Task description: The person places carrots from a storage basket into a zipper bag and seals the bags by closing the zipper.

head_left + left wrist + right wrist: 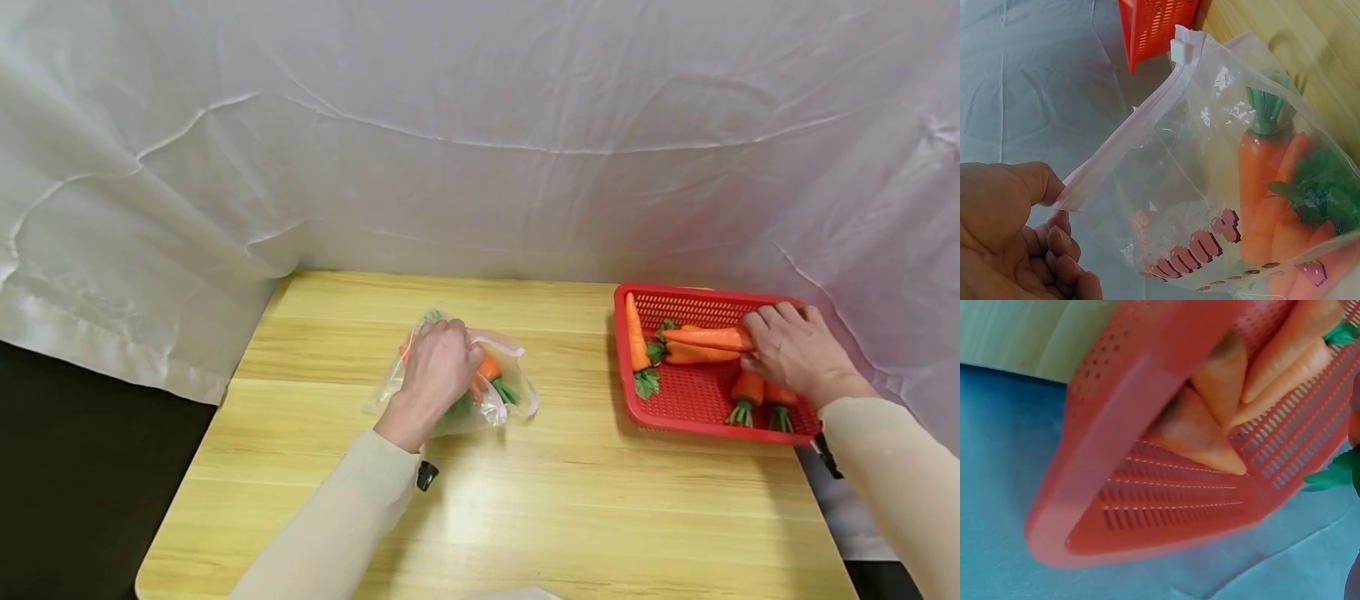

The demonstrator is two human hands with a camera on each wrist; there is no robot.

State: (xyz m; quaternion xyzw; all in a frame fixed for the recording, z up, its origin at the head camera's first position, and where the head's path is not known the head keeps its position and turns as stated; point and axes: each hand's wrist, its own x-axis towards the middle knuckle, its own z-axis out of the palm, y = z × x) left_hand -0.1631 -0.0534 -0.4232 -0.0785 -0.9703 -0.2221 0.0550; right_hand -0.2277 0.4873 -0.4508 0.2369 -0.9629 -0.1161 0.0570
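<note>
My left hand (441, 367) pinches the pink zip edge of a clear zip bag (1172, 156) between thumb and forefinger. Several carrots (1264, 181) with green tops show through its printed plastic. A white slider (1177, 51) sits at the far end of the zip. Over at the right, my right hand (798, 346) grips a carrot (705, 337) by its top end, its tip pointing left above the red basket (690, 404). In the right wrist view, only green leaves (1335, 472) and a sliver of that carrot appear at the right edge.
Several more carrots (636, 333) lie inside the basket, which stands at the right end of the wooden table (585, 492). A pale cloth (480, 208) hangs behind the table and round its sides.
</note>
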